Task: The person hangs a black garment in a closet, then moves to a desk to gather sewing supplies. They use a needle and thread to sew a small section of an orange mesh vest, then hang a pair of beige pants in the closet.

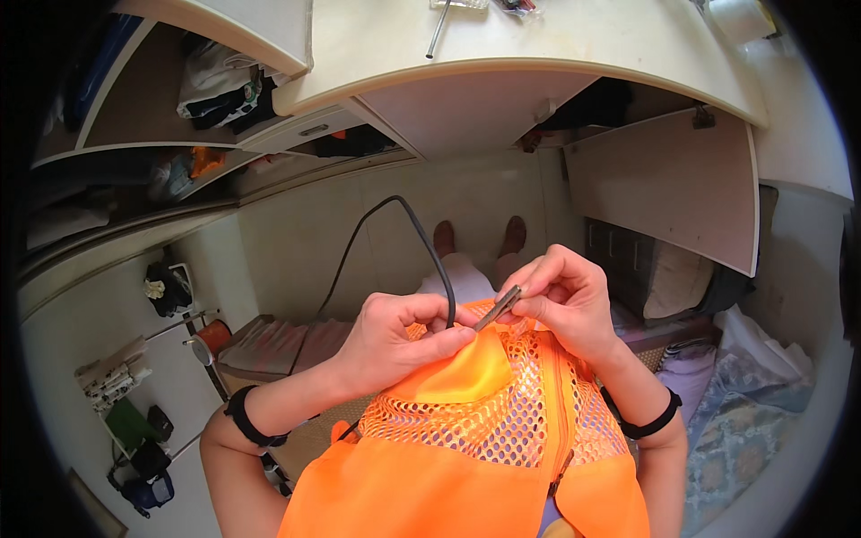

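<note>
My left hand (410, 336) pinches a black cable (430, 249) between thumb and fingers, in front of the orange mesh vest (471, 464). The cable loops up from that hand and runs down to the left behind my forearm. My right hand (562, 292) grips a small narrow metal piece (499, 308), perhaps a clip, between thumb and fingers. Its lower end meets the fingertips of my left hand, near the cable's end. Whether cable and metal piece are joined cannot be told.
A curved cream countertop (538, 40) with a metal rod (438, 30) lies ahead. Below it, a cabinet door (672, 181) stands ajar at the right. Shelves with clothes (222, 81) are at upper left. An orange reel (212, 341) is at left, bedding (746, 437) at lower right.
</note>
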Tool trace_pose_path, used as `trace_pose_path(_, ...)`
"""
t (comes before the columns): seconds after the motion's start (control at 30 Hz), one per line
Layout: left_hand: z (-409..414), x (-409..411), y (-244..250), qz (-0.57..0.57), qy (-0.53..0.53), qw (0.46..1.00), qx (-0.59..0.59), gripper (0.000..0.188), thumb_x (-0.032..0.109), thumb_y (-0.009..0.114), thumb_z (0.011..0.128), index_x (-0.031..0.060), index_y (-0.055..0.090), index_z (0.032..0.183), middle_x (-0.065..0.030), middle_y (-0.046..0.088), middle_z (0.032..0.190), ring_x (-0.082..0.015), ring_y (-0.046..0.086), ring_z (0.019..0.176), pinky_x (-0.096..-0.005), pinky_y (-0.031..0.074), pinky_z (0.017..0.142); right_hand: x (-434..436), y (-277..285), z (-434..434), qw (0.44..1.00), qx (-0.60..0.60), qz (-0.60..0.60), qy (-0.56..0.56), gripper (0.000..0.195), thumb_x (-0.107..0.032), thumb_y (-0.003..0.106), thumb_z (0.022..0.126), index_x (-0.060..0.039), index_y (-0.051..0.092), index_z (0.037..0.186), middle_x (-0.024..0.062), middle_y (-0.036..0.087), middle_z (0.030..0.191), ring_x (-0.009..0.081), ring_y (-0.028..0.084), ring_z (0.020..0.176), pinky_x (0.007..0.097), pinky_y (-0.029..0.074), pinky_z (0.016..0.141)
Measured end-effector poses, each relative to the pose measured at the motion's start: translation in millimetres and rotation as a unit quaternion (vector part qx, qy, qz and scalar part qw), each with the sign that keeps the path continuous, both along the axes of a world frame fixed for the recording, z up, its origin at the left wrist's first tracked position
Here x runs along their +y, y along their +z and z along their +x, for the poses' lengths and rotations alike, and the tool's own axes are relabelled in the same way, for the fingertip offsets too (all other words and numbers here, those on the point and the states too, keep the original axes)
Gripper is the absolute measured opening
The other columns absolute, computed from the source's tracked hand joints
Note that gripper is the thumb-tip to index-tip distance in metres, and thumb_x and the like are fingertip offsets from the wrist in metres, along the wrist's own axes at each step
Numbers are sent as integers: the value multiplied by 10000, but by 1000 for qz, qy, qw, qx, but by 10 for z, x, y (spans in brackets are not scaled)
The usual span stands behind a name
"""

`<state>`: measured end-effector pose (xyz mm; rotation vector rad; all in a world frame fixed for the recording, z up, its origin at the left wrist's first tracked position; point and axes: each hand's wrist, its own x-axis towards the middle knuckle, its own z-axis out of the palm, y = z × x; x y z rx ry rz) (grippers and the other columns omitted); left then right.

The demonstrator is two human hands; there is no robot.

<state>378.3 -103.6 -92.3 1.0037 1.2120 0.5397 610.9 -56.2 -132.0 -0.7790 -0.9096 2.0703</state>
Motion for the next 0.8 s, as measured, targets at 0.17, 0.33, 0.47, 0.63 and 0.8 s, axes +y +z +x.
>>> trace_pose_path(0.17, 2, 25, 5, 7, -20, 1000, 4, 173, 173, 720, 871, 8, 741, 919, 36, 505, 540, -9, 437, 517, -223, 334, 473, -52, -11, 58, 997, -7, 70, -36, 172, 151, 672, 816, 20, 588, 888, 169, 679, 977, 194, 697, 919, 300, 584, 836)
trace_pose_path(0.33, 17, 113, 145, 37, -68, 995, 67, 123, 74, 746, 834, -22, 721, 906, -24, 673, 674, -26, 591, 599, -197, 444, 540, -97, 32, 154, 996, -49, 74, -20, 189, 135, 665, 835, 50, 614, 997, 169, 686, 981, 205, 711, 832, 304, 595, 801)
trace_pose_path(0.47, 46, 101, 105, 88, -40, 992, 76, 134, 138, 764, 814, 12, 728, 847, -26, 595, 571, -55, 516, 492, -232, 390, 467, -86, 171, 178, 997, -55, -14, -48, 199, 96, 619, 887, 62, 605, 1082, 172, 690, 997, 198, 713, 812, 292, 598, 764)
trace_pose_path(0.63, 33, 177, 149, 108, -96, 983, 112, 90, 80, 770, 805, 6, 728, 832, -37, 649, 652, -48, 570, 541, -219, 419, 494, 111, 294, 174, 967, -229, 50, 102, 152, -39, 587, 942, 52, 649, 1047, 87, 719, 839, 86, 659, 669, 216, 541, 621)
trace_pose_path(0.8, 21, 245, 119, 113, -137, 978, 108, 132, 116, 777, 794, 0, 723, 829, -64, 675, 705, -90, 583, 535, -242, 435, 497, 234, 346, 124, 962, -220, -29, 159, 179, -119, 629, 952, 48, 670, 1001, 41, 698, 782, 47, 618, 622, 191, 502, 572)
